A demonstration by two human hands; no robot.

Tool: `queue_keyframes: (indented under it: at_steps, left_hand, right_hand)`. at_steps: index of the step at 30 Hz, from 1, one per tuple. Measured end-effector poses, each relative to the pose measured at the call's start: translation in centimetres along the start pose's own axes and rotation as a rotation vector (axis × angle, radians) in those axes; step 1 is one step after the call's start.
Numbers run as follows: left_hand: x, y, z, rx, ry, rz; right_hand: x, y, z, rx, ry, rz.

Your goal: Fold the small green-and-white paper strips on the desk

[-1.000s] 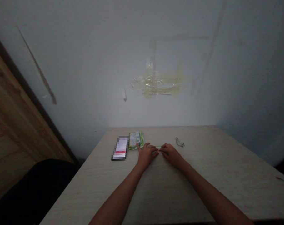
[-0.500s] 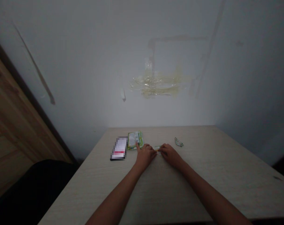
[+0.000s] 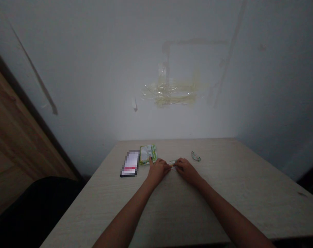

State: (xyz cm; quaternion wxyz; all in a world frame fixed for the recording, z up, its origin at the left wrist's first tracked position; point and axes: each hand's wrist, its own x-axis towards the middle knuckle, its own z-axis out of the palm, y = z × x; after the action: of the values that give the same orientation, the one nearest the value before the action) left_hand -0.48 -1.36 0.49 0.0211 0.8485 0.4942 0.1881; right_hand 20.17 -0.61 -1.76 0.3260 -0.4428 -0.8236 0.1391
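Note:
My left hand (image 3: 158,170) and my right hand (image 3: 186,168) rest low over the table with a small printed wrapper piece (image 3: 172,163) between them. It is whitish green with a yellow patch, and the fingers of both hands are closed on its two ends. Part of it is hidden under the fingertips. Just beyond my left hand lies a green and white plastic packet (image 3: 147,153), its near right corner close to my thumb. A folded green and white scrap (image 3: 196,156) lies apart, beyond my right hand to the right.
A phone with a blurred lit screen (image 3: 130,164) lies left of the packet. The pale wooden table (image 3: 239,186) meets a wall (image 3: 94,69) marked with old tape (image 3: 171,93). Wooden boards (image 3: 11,131) and a dark rounded shape (image 3: 42,203) stand at the left.
The view has shifted slightly, so everything on the table sits a little further left. Both hands keep their hold on the wrapper piece, with hardly any other movement.

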Motion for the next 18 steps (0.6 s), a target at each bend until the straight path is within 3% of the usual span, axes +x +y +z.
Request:
queue_keyframes:
  at_steps: [8, 18]
  left_hand:
    - [-0.03, 0.23, -0.28, 0.016, -0.009, -0.006]
    - [-0.12, 0.33, -0.16, 0.033, -0.004, -0.018]
  right_hand:
    - [0.18, 0.33, -0.06, 0.014, 0.000, 0.020]
    - [0.49, 0.52, 0.46, -0.146, -0.058, -0.009]
